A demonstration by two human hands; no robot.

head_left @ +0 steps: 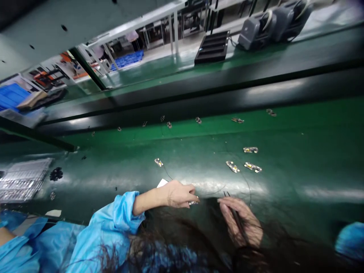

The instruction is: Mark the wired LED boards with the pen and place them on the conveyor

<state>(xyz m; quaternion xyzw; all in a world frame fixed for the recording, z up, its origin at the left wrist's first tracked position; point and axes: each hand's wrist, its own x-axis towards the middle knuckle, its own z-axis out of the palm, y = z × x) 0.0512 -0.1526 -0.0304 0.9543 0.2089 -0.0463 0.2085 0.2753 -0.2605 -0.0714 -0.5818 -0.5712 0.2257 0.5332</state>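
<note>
My left hand (180,194) is closed, its thumb and fingers pinching a small electronic module (193,202) just above the green bench. My right hand (241,220), a short way to the right, holds dark tweezers (226,194) whose two tips point away from me and stand slightly apart. The tips are not touching the module. A white piece (162,183) shows behind my left wrist. Beyond it lies a similar module (159,162) with a thin wire. Three more modules lie past my right hand, one of them here (232,166). Hair hides part of the bench near me.
Several modules (198,120) are strung along the green strip at the dark conveyor (199,87). Left are a clear tray (24,180), a black cluster (56,174) and a green post (36,134). A black rack (212,46) stands beyond. A co-worker's blue sleeve (19,250) is at lower left.
</note>
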